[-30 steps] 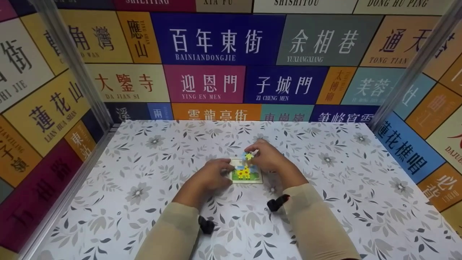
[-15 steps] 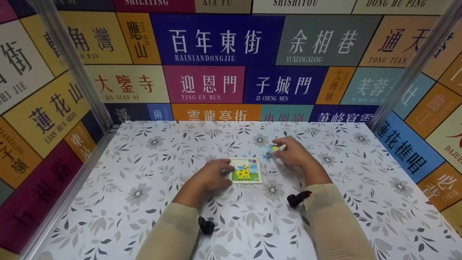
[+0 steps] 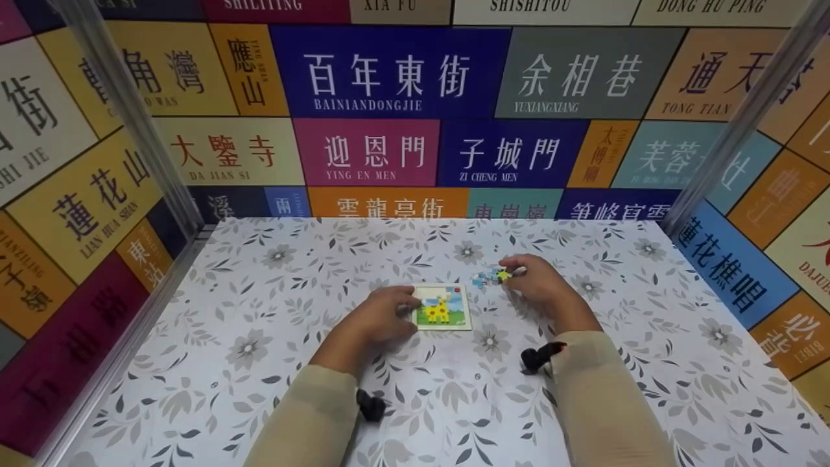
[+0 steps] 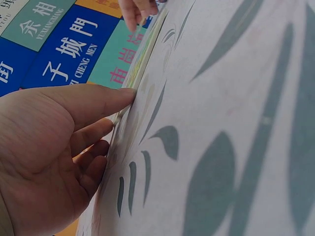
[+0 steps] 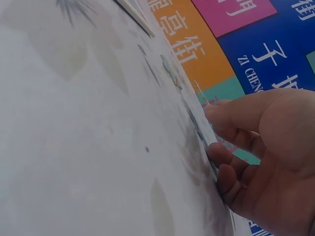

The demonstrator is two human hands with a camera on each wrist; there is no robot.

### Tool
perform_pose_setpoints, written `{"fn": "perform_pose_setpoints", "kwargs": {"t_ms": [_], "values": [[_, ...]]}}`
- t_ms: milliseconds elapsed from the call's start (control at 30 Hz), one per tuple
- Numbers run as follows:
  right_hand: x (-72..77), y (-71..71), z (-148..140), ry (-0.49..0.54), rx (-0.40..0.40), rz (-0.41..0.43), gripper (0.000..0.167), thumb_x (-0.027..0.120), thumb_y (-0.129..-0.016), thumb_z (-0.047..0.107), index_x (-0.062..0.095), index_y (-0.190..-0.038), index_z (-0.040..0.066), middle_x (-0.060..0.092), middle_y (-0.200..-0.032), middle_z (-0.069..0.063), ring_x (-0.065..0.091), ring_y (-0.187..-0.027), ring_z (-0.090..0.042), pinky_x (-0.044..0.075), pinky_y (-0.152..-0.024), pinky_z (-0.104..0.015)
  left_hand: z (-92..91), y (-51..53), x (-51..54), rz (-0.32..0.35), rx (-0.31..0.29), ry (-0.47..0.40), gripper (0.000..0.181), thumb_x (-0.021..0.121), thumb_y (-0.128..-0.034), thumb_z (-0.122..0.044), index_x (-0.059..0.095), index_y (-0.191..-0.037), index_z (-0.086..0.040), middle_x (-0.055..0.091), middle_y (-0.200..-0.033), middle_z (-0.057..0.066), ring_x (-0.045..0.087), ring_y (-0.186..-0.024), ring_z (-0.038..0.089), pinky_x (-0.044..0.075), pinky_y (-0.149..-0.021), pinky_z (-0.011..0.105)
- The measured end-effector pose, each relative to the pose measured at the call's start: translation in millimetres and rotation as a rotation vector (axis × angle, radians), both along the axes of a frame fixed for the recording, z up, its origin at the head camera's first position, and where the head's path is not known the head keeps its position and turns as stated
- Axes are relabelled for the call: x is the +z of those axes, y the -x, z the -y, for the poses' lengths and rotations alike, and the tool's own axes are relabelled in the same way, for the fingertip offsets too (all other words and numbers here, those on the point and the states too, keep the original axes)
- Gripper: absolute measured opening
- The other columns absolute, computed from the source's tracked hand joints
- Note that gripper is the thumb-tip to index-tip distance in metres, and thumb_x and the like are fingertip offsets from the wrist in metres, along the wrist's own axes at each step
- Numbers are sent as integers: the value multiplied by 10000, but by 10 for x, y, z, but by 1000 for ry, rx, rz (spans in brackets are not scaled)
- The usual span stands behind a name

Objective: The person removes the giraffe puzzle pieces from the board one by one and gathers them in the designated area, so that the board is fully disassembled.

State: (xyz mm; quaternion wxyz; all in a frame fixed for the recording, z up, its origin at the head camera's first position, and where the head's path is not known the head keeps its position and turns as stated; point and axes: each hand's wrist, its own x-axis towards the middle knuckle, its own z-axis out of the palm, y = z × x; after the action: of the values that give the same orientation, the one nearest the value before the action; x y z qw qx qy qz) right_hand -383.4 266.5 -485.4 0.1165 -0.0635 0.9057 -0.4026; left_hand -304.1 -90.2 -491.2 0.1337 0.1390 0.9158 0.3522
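Observation:
A small giraffe jigsaw puzzle lies flat in a pale tray on the table, with bare tray showing along its upper left. My left hand holds the tray by its left side; in the left wrist view the thumb touches its edge. To the right of the puzzle, my right hand pinches a yellow puzzle piece between thumb and forefinger. Seen edge-on in the right wrist view, the piece is a thin sliver. Loose light-blue puzzle pieces lie just left of that hand.
A white tablecloth with grey leaves and flowers covers the table. Behind it stands a wall of coloured sign panels, with clear upright posts at the left and right corners. A small black device sits at each wrist.
My right hand has moved right from above the puzzle to beside the loose pieces, carrying the yellow piece, then slightly nearer and to the right. The left hand has stayed on the tray.

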Motion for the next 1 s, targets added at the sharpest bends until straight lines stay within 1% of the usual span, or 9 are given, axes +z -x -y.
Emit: {"fn": "perform_pose_setpoints", "kwargs": {"t_ms": [67,300,400,500,633,733,833,933,1000], "values": [[-15,4,8,4,-28,26,525,666,-1036,139,554,-1548,128,540,-1571,-190,550,-1434,-401,533,-1116,-543,4,-8,6,-5,-6,-1,541,777,-902,-203,691,-1437,-207,445,-1706,-26,286,-1647,311,204,-1366,527],[-33,43,10,-41,-81,77,501,690,-1021,147,593,-1512,166,577,-1538,-144,562,-1402,-353,500,-1159,-528,-4,-14,16,23,4,4,566,772,-893,-204,681,-1451,-226,433,-1711,-55,264,-1656,301,184,-1371,526],[-44,56,17,-39,-93,76,506,700,-1008,146,597,-1504,168,584,-1536,-138,554,-1409,-353,491,-1173,-531,1,-11,14,10,-4,-1,571,775,-883,-198,685,-1446,-216,438,-1710,-35,277,-1650,322,181,-1369,540],[-40,53,35,-28,-99,63,519,695,-1005,146,587,-1512,164,575,-1552,-137,534,-1435,-362,477,-1187,-539,9,-6,14,-27,-25,3,560,780,-881,-188,693,-1435,-188,452,-1703,7,308,-1633,352,196,-1365,544],[-14,25,59,-16,-110,47,519,664,-1012,146,574,-1521,189,562,-1562,-116,529,-1443,-359,501,-1152,-536,7,0,15,-28,-29,9,550,780,-890,-184,694,-1434,-186,452,-1702,8,313,-1632,345,203,-1365,534],[16,5,74,-16,-91,23,503,622,-1031,145,566,-1527,205,549,-1556,-104,544,-1423,-349,539,-1082,-506,6,-3,18,-1,-14,3,547,780,-898,-182,691,-1437,-200,439,-1710,-18,290,-1644,325,192,-1368,532],[59,-3,101,-31,-43,-19,484,601,-1050,149,573,-1532,181,570,-1519,-129,588,-1352,-349,564,-999,-468,4,-5,19,14,-3,0,543,784,-901,-186,691,-1435,-213,432,-1713,-36,279,-1650,308,191,-1369,528],[123,-10,184,-54,4,-52,470,629,-1050,167,597,-1519,152,613,-1453,-157,628,-1254,-346,566,-937,-435,1,-4,9,5,2,-4,539,790,-895,-183,699,-1427,-203,440,-1708,-29,293,-1643,306,207,-1366,516],[178,-24,273,-78,35,-55,473,649,-1041,182,608,-1511,152,634,-1425,-155,637,-1222,-336,564,-932,-428,-1,-1,-1,-6,3,-6,535,793,-890,-182,706,-1418,-193,450,-1702,-22,308,-1635,309,220,-1363,509]]}}
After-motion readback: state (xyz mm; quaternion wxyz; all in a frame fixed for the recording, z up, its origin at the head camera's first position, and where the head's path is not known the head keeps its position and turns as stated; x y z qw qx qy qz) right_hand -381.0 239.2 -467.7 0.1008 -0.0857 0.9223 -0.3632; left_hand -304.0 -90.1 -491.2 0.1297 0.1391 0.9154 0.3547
